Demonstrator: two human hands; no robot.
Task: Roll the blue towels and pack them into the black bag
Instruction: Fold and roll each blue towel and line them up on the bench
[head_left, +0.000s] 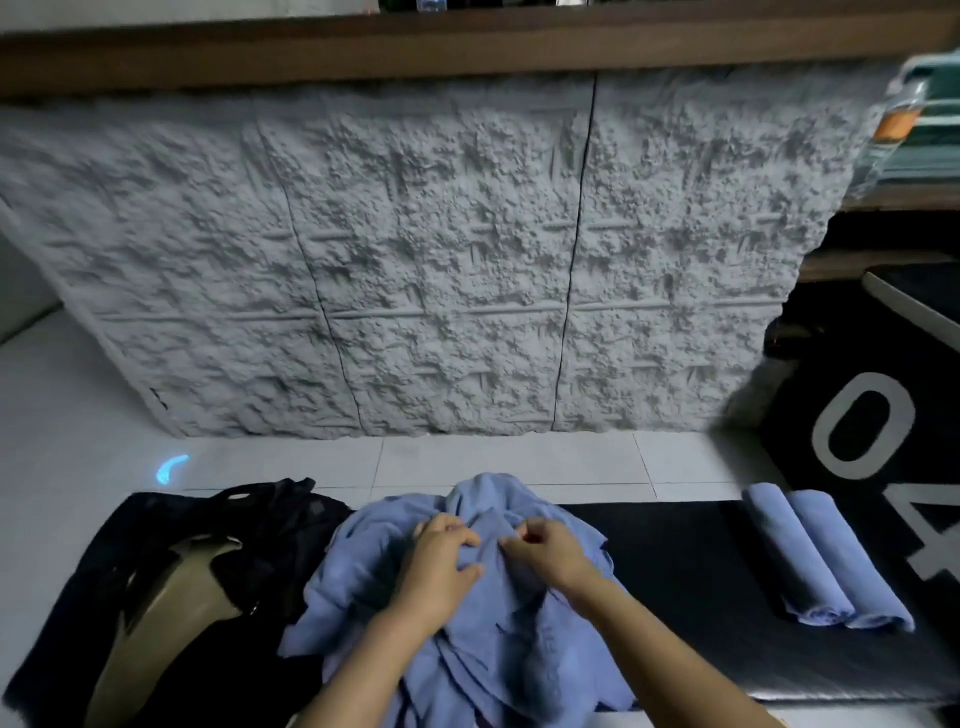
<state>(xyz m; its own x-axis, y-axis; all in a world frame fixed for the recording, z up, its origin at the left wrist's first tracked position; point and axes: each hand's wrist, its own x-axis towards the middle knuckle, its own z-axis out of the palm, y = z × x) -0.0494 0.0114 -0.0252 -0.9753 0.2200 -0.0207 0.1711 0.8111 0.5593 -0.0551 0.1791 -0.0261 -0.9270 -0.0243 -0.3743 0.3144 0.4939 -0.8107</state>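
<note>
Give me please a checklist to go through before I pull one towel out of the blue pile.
1. Hold on cloth: left grip and right grip pinch the pile of blue towels: ok.
2. Only one towel caught: cannot tell, folds overlap.
3. Room to roll: bare black mat between the pile and the two rolled towels: ok.
4. Black bag open: tan lining shows: ok.
5. Rolled towels packed: both lie on the mat: not ok.
</note>
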